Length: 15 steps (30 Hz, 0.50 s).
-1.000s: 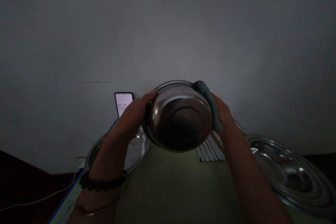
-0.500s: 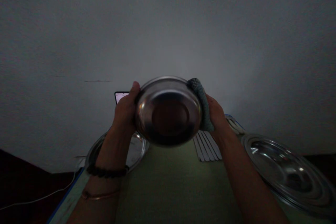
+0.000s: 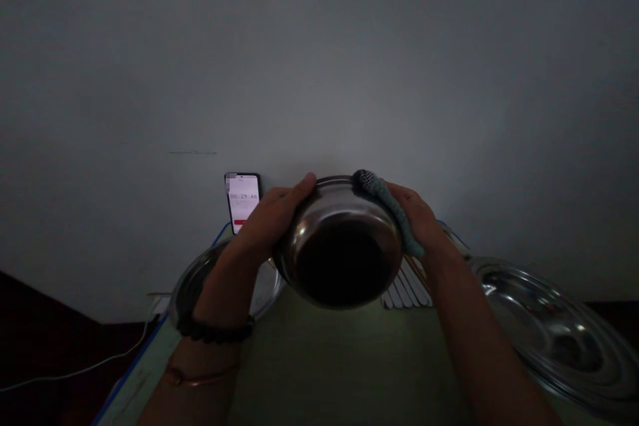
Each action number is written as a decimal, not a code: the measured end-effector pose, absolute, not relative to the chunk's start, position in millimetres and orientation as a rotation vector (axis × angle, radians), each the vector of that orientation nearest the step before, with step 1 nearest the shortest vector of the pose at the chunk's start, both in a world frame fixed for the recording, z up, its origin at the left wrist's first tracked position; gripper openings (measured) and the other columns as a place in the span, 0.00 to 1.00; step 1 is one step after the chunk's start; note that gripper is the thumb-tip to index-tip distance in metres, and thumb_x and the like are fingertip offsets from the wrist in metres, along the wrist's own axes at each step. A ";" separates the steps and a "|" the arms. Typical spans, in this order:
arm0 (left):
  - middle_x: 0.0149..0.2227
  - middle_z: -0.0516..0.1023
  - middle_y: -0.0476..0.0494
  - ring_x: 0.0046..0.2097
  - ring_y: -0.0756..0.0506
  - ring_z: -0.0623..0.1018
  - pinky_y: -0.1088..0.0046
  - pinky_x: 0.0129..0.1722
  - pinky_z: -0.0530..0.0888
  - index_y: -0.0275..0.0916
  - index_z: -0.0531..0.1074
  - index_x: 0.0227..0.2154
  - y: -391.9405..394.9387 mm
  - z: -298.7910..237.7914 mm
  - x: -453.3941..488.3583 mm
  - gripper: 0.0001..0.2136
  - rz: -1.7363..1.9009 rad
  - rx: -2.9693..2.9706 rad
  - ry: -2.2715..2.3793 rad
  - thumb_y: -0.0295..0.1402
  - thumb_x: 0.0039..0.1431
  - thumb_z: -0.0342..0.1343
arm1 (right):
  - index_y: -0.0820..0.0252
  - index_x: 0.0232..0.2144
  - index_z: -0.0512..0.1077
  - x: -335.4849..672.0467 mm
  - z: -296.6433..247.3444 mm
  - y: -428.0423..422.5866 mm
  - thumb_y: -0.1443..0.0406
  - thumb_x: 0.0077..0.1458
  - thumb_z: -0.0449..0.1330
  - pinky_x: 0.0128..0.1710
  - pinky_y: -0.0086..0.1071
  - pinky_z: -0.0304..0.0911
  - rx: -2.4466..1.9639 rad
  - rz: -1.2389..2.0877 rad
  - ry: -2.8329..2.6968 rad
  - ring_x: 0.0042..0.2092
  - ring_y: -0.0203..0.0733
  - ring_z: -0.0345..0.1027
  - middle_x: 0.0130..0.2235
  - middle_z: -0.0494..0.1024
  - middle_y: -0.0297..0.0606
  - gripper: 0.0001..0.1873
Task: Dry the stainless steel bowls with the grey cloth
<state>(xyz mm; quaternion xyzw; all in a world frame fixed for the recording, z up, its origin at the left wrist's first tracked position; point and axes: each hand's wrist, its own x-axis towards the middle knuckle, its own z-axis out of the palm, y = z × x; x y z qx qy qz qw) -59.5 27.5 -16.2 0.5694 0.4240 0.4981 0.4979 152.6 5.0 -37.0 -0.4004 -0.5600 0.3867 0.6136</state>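
Note:
A shiny metal bowl (image 3: pixel 344 213) is held up above the table, tilted so that its rounded underside faces me. My left hand (image 3: pixel 272 219) grips its left side, thumb lying along the rim. On the right side, my right hand (image 3: pixel 417 216) is closed on a grey-green cloth (image 3: pixel 394 210) and presses it against the bowl's wall and rim. The fingertips of both hands are hidden behind the bowl and the cloth. The inside of the bowl is out of sight.
A phone (image 3: pixel 243 203) showing a timer leans on the wall. Behind my left forearm sits a round metal dish (image 3: pixel 187 283). Several flat metal utensils (image 3: pixel 407 289) lie on the green table (image 3: pixel 349 366). Large metal plates (image 3: pixel 549 326) stand at the right. A white cable (image 3: pixel 100 365) hangs at the left.
The bowl has moved a little down and to the right and tilted. My left hand has shifted higher along its rim. More of the phone shows now.

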 end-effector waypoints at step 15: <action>0.17 0.72 0.53 0.18 0.53 0.69 0.77 0.21 0.68 0.40 0.72 0.19 39.5 -24.0 -50.6 0.11 1.604 0.860 0.743 0.39 0.51 0.59 | 0.54 0.35 0.77 133.3 -44.8 14.0 0.51 0.53 0.56 0.39 0.32 0.67 -0.963 0.795 -0.922 0.40 0.41 0.73 0.35 0.81 0.35 0.18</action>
